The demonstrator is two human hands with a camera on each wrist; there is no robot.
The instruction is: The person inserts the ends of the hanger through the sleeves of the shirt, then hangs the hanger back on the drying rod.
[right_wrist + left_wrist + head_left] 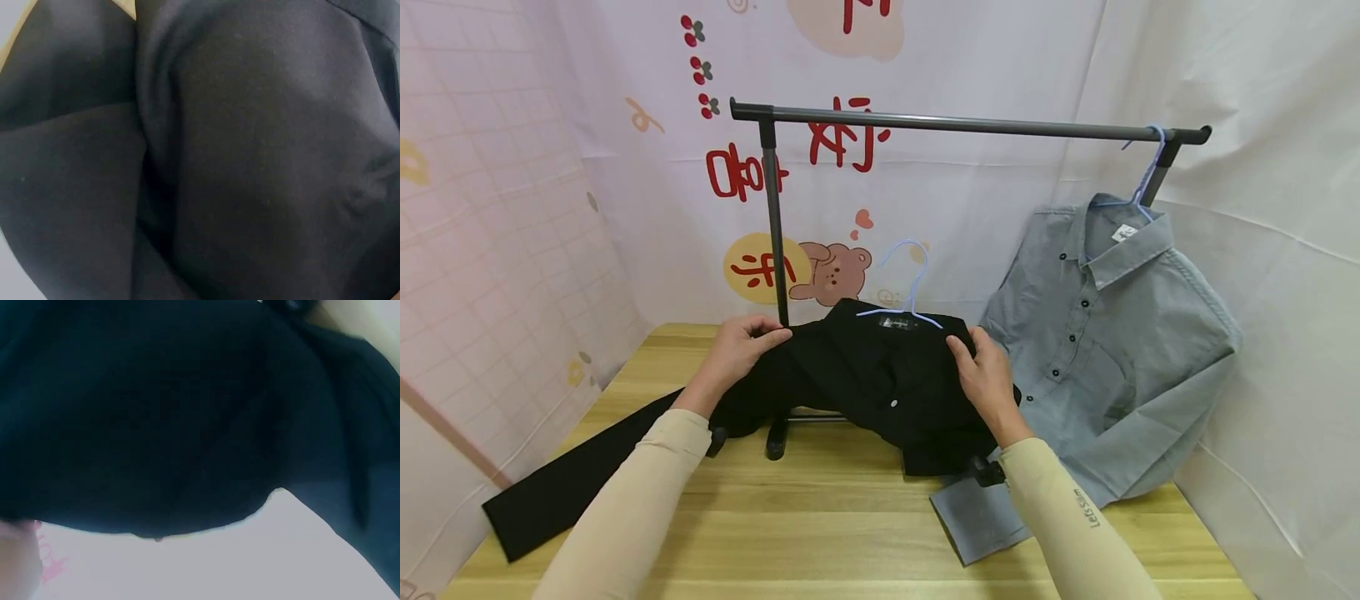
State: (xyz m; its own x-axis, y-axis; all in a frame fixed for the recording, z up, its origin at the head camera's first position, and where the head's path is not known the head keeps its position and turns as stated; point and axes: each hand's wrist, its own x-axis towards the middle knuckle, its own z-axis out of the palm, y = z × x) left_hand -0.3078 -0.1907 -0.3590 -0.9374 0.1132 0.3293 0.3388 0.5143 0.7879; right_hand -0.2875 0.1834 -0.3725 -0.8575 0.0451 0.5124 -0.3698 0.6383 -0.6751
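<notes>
A black shirt (865,367) hangs between my two hands in the head view, one sleeve trailing left over the table. A light blue wire hanger (913,283) sits inside its collar, the hook standing up free of any rail. My left hand (739,354) pinches the shirt at the left shoulder between thumb and fingers. At the opposite shoulder my right hand (985,375) grips the cloth, thumb in front. Black fabric (156,425) fills most of the left wrist view, and folds of the same cloth (250,150) cover the right wrist view.
Behind the shirt stands a dark metal clothes rack (970,125). A grey-blue button shirt (1097,333) hangs at the rail's right end on another light blue hanger (1144,179); its sleeve cuff (977,517) lies on the wooden table (820,517). White printed cloth (985,58) backs the scene.
</notes>
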